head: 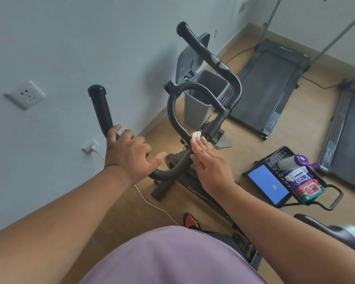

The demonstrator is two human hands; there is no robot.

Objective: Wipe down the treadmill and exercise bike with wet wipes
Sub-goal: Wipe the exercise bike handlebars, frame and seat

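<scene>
Left hand (129,154): curled round the left bar of the exercise bike (173,111) handlebar, just below its black foam grip (100,111), thumb sticking out to the right.
Right hand (210,165): fingers straight and together, pressing a small folded white wet wipe (196,136) against the inner loop of the handlebar, close to the stem clamp.
Wipe: only its top edge shows beyond my fingertips; the rest is hidden under them.
Bike: directly in front of me, its base on the wooden floor (244,152) beside the pale wall (70,48).
Treadmill (273,83): flat on the floor towards the far right corner of the room, well apart from the bike.
Bin (203,99): grey, lid up, beyond the handlebar by the wall.
Basket (291,179): black, on the floor right of the bike, holding wipe packs (307,187), a lint roller (289,162) and a blue box (268,185).
</scene>
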